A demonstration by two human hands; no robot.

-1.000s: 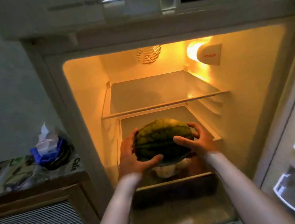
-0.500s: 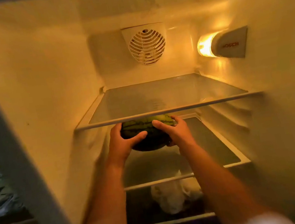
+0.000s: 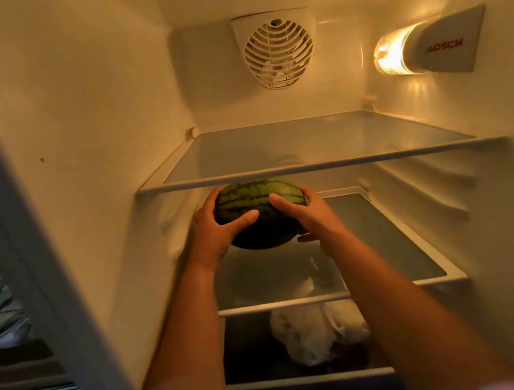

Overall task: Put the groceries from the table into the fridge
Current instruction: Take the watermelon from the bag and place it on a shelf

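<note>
Now deeper inside the fridge (image 3: 74, 130), both hands clasp the watermelon (image 3: 259, 209).

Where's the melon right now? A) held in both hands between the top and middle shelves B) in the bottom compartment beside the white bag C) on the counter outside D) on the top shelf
A: the left hand and right hand cup the melon just under the top shelf, above the middle shelf.

Head camera, close, facing forward and down into fridge (image 3: 94, 85) interior.
</note>
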